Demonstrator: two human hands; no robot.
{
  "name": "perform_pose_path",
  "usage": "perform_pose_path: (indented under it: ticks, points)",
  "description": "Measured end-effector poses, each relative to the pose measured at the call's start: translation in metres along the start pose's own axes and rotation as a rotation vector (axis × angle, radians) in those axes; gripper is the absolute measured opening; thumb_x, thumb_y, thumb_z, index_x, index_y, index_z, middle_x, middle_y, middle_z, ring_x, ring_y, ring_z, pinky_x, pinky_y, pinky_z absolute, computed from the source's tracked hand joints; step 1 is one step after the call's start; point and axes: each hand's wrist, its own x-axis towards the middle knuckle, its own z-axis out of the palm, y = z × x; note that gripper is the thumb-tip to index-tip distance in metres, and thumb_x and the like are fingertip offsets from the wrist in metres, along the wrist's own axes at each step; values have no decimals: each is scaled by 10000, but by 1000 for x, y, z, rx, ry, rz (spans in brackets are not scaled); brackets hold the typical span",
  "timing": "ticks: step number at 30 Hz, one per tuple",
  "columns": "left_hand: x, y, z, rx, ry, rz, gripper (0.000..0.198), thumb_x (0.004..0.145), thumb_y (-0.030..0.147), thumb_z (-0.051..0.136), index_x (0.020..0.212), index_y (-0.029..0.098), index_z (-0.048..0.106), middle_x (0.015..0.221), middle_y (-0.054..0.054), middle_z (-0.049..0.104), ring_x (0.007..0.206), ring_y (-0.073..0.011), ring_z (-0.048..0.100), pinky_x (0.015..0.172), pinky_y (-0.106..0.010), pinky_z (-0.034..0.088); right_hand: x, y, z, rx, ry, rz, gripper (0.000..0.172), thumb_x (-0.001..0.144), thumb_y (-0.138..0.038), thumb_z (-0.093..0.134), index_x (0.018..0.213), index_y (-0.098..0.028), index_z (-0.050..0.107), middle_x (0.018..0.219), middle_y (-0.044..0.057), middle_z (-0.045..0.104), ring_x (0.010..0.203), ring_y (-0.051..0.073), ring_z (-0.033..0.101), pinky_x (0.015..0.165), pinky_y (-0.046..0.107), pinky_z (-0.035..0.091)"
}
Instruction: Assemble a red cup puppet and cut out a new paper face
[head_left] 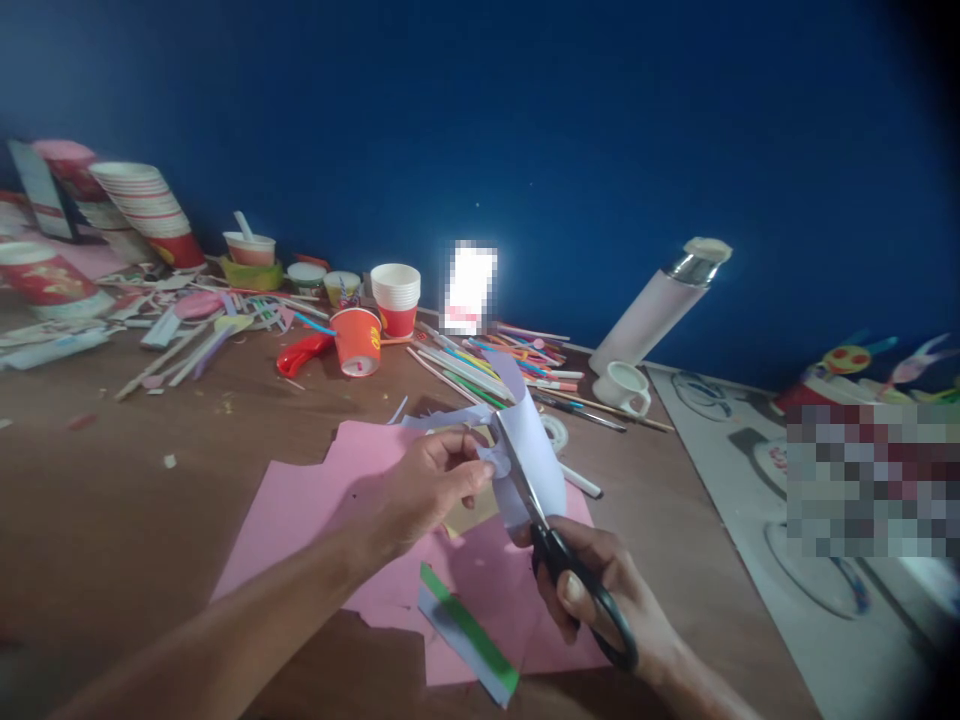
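My right hand (592,575) grips black-handled scissors (553,550), its fingers in the loops. The blades point up and away, lying against a curved sheet of pale lilac paper (536,465). My left hand (431,480) pinches a small piece of the lilac paper (491,458) just left of the blades; whether it is still joined to the sheet I cannot tell. Beneath both hands lies pink paper (300,510), with a tan piece (469,515) partly hidden on top. A green strip (469,625) and a pale blue strip (461,640) lie nearer to me.
Pens and sticks (517,365) lie behind the paper. Red paper cups (356,340), a stack of cups (395,295) and paper scraps (202,310) fill the back left. At the back right stand a white mug (622,387) and a leaning flask (652,310), near a grey mat (720,460).
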Motion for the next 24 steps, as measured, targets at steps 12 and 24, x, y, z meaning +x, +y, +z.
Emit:
perform_pose_path:
  ticks: [12,24]
  points:
    - [-3,7,5,-94,-21,-9,114,641,194,594,609,145,496,566,1,626,564,-118,601,616,-240,457,-2,-1,2,10,-3,15,566,674,-593,612,959,-103,597,494,-39,445,377,68,380,377,195,340]
    - [-2,10,1,-108,-44,-13,78,657,198,572,657,121,560,575,19,602,533,-110,606,568,-223,470,-3,2,1,-27,7,36,617,654,-627,612,980,-103,599,554,-26,467,408,65,392,397,194,331]
